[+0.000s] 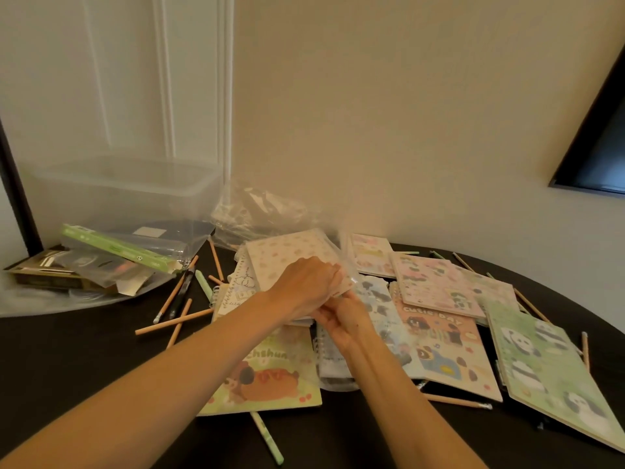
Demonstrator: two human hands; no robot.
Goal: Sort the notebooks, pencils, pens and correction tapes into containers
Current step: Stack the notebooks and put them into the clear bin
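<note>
Two bare forearms reach in from the near edge and meet over a heap of stationery on a dark table (84, 350). Between the forearms, closest to the viewer, lies a pale green pen (267, 434).

The left hand (304, 286) lies palm down on a pink notebook (287, 255) with a faint pale pattern, its fingers curled over the book's right edge. The right hand (341, 319) sits just beneath it, thumb and fingers curled up to pinch the same book's lower corner, where clear film shows, blurred. The pink notebook is tilted, resting on top of the pile.

Under the left wrist is a yellow-green notebook (270, 374) with a brown cartoon animal. To the right of the right hand lie a "Cutie Day" notebook (446, 350), a pink floral notebook (436, 282) and, farthest right, a green panda notebook (548, 367), all overlapping. A pencil (453, 401) pokes out below them.

Left of the left hand, several wooden pencils (172, 321) and a black pen (182, 289) are scattered. Beyond those stands a clear plastic container (128, 194), with a green box (118, 247) leaning at its front. Beyond the hands sits a crumpled clear bag (260, 208).
</note>
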